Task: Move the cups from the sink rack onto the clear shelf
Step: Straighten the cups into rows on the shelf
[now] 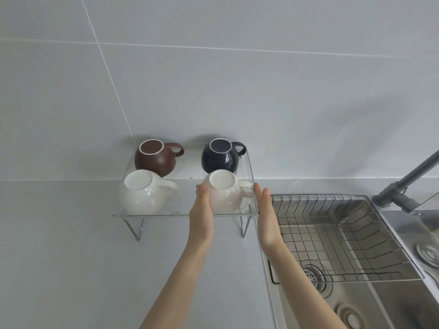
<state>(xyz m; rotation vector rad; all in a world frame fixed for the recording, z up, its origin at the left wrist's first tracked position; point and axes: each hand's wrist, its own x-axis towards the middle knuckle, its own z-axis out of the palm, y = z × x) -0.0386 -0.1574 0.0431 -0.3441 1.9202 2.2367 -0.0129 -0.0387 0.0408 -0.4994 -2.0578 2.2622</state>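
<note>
Four cups sit upside down on clear shelf [147,213]; sink rack [332,233] holds none. Left hand [200,213] and right hand [266,217] flank white cup [223,195] at the shelf's front right corner, flat, fingers extended, not clasping. Glazed ceramic: rigid, slick, chippable, probably fairly heavy. Grip body both sides or handle.

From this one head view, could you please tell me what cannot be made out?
- Cup openings: all four cups face down on the clear shelf.
- Faucet spout: cut off by the right edge.
- Left hand and right hand contact with the front-right white cup: unclear.
</note>
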